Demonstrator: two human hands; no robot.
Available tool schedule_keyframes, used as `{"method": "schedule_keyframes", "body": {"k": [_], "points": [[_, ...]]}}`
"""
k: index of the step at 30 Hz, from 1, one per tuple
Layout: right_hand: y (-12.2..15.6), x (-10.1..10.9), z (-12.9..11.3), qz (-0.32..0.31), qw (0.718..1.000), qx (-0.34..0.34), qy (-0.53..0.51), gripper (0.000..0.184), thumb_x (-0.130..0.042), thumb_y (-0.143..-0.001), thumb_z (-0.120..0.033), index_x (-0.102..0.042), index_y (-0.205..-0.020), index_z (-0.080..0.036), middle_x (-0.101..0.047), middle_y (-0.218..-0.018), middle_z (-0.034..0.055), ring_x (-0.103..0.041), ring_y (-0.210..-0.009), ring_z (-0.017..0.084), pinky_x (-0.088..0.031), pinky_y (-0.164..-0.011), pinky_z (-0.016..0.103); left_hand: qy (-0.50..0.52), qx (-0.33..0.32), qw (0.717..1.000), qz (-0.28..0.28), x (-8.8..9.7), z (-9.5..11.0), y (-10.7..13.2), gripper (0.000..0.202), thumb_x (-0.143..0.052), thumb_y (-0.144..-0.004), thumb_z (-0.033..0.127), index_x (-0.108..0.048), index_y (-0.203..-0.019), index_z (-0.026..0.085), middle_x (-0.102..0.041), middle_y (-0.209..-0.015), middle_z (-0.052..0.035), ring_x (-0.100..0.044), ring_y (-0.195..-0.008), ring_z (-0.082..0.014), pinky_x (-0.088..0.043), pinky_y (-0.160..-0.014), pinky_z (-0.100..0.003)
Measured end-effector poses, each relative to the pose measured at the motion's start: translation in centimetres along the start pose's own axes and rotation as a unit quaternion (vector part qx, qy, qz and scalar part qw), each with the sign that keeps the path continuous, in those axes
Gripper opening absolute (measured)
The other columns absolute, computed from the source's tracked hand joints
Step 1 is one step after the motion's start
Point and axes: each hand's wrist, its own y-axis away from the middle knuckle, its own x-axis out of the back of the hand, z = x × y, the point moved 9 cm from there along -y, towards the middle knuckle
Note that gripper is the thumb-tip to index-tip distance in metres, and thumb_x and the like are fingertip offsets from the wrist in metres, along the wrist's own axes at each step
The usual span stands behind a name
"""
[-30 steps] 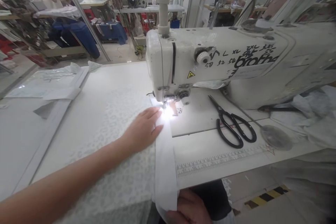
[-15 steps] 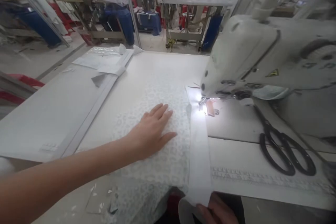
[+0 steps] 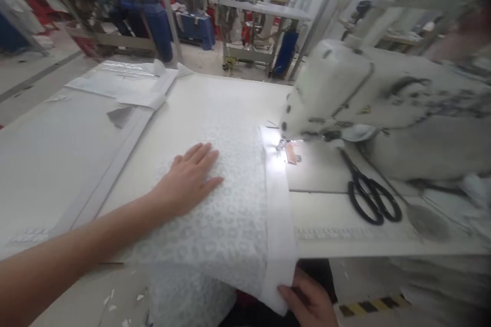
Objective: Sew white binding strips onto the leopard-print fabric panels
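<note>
My left hand point(image 3: 192, 179) lies flat on a pale fabric with grey leopard spots point(image 3: 230, 219), fingers stretched out. A plain white strip point(image 3: 278, 214) runs along the fabric's right edge, its far end under the lit needle area of a sewing machine point(image 3: 330, 92). At the table's front edge my right hand point(image 3: 309, 296) pinches the near end of the white strip between thumb and fingers. Part of the spotted fabric hangs over the front edge.
Black-handled scissors point(image 3: 372, 194) lie right of the needle, beyond a ruler tape point(image 3: 333, 233) along the table's front. A small orange piece point(image 3: 290, 154) sits beside the presser foot. Folded white material point(image 3: 126, 82) rests at the back left. Other sewing tables point(image 3: 261, 7) stand behind.
The view has turned to the right. My left hand has slid left over the fabric, farther from the strip. My right hand still grips the strip's near end, which now lies flatter.
</note>
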Motion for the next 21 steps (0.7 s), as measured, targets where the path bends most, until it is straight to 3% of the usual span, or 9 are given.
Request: {"method": "schedule_keyframes", "body": {"k": [3, 6, 9, 12, 17, 21], "points": [[-0.1, 0.1, -1.2, 0.003, 1.000, 0.015, -0.021, 0.025, -0.052, -0.087, -0.029, -0.061, -0.067, -0.017, -0.060, -0.068, 0.0023, -0.056, -0.064, 0.015, -0.047, -0.059, 0.023, -0.021, -0.022, 0.998, 0.051, 1.0, 0.8, -0.4, 0.057, -0.035, -0.088, 0.048, -0.034, -0.135, 0.017, -0.029, -0.145, -0.0140, -0.019, -0.135, -0.0316, -0.029, -0.101, -0.057], [0.1, 0.6, -2.0, 0.028, 0.999, 0.033, -0.025, 0.026, -0.052, -0.088, -0.027, -0.058, -0.065, -0.017, -0.055, -0.067, 0.0014, -0.053, -0.063, 0.014, -0.043, -0.058, 0.024, 0.015, -0.095, 0.992, 0.082, 2.2, 5.3, 0.3, 0.051, -0.036, -0.089, 0.043, -0.037, -0.133, 0.017, -0.035, -0.142, -0.0126, -0.022, -0.135, -0.0291, -0.029, -0.104, -0.055], [0.3, 0.9, -2.8, 0.031, 0.998, 0.059, -0.018, 0.026, -0.051, -0.088, -0.026, -0.060, -0.066, -0.017, -0.050, -0.064, 0.0008, -0.050, -0.061, 0.013, -0.040, -0.056, 0.024, 0.106, -0.152, 0.982, 0.041, 2.1, 10.8, 1.1, 0.043, -0.036, -0.091, 0.041, -0.041, -0.130, 0.022, -0.039, -0.140, -0.0063, -0.027, -0.133, -0.0236, -0.036, -0.104, -0.046], [0.4, 1.1, -3.2, 0.027, 0.997, 0.067, -0.007, 0.026, -0.050, -0.088, -0.026, -0.060, -0.066, -0.016, -0.046, -0.062, 0.0003, -0.047, -0.060, 0.013, -0.037, -0.054, 0.024, 0.156, -0.158, 0.975, 0.013, 1.0, 13.9, 0.7, 0.040, -0.038, -0.091, 0.038, -0.043, -0.127, 0.023, -0.039, -0.140, -0.0039, -0.028, -0.133, -0.0219, -0.037, -0.104, -0.043], [0.4, 1.4, -3.0, 0.023, 0.998, 0.054, -0.008, 0.027, -0.046, -0.089, -0.026, -0.061, -0.068, -0.015, -0.049, -0.065, 0.0017, -0.048, -0.062, 0.014, -0.039, -0.057, 0.025, 0.143, -0.176, 0.973, 0.052, -0.2, 14.2, -0.9, 0.038, -0.042, -0.089, 0.034, -0.045, -0.123, 0.016, -0.044, -0.135, -0.0085, -0.031, -0.131, -0.0226, -0.030, -0.109, -0.044], [0.2, 1.4, -2.9, 0.023, 0.998, 0.054, -0.024, 0.028, -0.046, -0.089, -0.026, -0.059, -0.067, -0.015, -0.053, -0.068, 0.0031, -0.049, -0.063, 0.014, -0.041, -0.058, 0.026, 0.121, -0.173, 0.976, 0.054, -0.3, 13.9, -1.3, 0.037, -0.041, -0.090, 0.033, -0.045, -0.123, 0.017, -0.044, -0.135, -0.0087, -0.030, -0.131, -0.0238, -0.030, -0.108, -0.045]]}}
